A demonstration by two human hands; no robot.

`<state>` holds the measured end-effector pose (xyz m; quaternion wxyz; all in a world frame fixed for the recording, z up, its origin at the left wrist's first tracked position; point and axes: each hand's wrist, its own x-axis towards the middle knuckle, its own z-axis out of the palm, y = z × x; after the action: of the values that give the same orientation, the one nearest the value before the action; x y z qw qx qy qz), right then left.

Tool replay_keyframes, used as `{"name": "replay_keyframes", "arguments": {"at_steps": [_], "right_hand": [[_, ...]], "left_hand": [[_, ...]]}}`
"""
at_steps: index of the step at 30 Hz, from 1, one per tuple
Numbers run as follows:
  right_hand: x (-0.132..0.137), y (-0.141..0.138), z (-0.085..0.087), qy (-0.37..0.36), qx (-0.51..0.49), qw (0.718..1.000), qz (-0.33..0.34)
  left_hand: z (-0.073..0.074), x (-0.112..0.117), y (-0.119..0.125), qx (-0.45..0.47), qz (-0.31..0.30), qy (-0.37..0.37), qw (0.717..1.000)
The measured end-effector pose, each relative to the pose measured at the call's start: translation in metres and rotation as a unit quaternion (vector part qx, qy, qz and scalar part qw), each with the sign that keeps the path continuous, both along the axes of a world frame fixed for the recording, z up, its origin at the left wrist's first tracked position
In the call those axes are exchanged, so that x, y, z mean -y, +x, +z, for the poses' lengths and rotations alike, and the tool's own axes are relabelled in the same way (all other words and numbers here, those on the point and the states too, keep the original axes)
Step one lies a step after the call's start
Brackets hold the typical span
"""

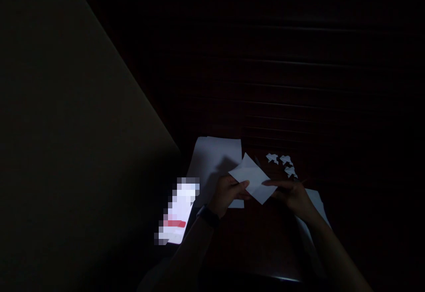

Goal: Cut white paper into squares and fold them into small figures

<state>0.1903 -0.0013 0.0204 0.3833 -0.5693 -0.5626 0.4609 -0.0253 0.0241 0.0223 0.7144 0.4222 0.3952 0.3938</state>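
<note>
A small, roughly square piece of white paper (255,174) is held up above the dark table, turned corner-up. My left hand (230,190), with a dark watch on its wrist, pinches the paper's left side, thumb on top. At the right corner my right hand (288,194) has its index finger lying across the paper and the other fingers beneath it, gripping that edge. Beyond the hands, three small folded paper figures (272,158) lie on the table; their exact shape is hard to make out in the dim light.
White sheets (215,155) lie left of the hands, and more white paper (317,203) lies under my right forearm. A lit, blurred-out screen (179,212) glows at the lower left. A pale wall (66,128) rises on the left, with dark slatted panelling (265,62) behind.
</note>
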Motion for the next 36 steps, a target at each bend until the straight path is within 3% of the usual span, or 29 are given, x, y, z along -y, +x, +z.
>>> {"name": "replay_keyframes", "arguments": {"at_steps": [4, 8, 10, 14, 16, 19, 22, 25, 28, 32, 36], "right_hand": [[0.0, 0.001, 0.005, -0.004, -0.048, 0.999, -0.017], [0.0, 0.002, 0.004, -0.025, -0.087, 0.993, -0.079], [0.0, 0.004, 0.005, -0.031, -0.097, 0.991, -0.087], [0.001, 0.007, 0.01, -0.038, -0.042, 0.998, -0.022], [0.003, 0.008, 0.011, -0.043, -0.021, 0.998, 0.034], [0.005, 0.006, 0.011, -0.065, -0.028, 0.993, 0.099], [0.006, 0.005, 0.009, -0.096, -0.053, 0.986, 0.128], [0.006, 0.006, 0.011, -0.105, -0.084, 0.982, 0.131], [0.005, 0.003, 0.015, -0.096, -0.161, 0.976, 0.108], [0.004, -0.014, 0.015, -0.099, -0.264, 0.959, 0.014], [0.003, -0.036, 0.0, -0.151, -0.289, 0.937, -0.122]], "left_hand": [[-0.001, 0.001, -0.001, 0.029, -0.022, -0.021, 0.999], [0.004, 0.004, 0.001, 0.044, -0.059, -0.04, 0.996], [0.01, 0.003, 0.0, 0.049, -0.048, -0.037, 0.997], [0.021, -0.005, -0.01, 0.055, 0.045, 0.028, 0.997], [0.024, -0.009, -0.015, 0.043, 0.04, 0.054, 0.997], [0.021, -0.01, -0.018, -0.049, -0.068, 0.114, 0.99], [0.01, -0.006, -0.015, -0.136, -0.193, 0.157, 0.959], [-0.001, -0.003, -0.011, -0.163, -0.234, 0.149, 0.947], [-0.006, -0.003, -0.005, -0.149, -0.183, 0.133, 0.963], [-0.011, 0.0, 0.008, -0.133, 0.005, 0.107, 0.985], [-0.019, 0.007, 0.02, -0.166, 0.16, 0.075, 0.97]]}}
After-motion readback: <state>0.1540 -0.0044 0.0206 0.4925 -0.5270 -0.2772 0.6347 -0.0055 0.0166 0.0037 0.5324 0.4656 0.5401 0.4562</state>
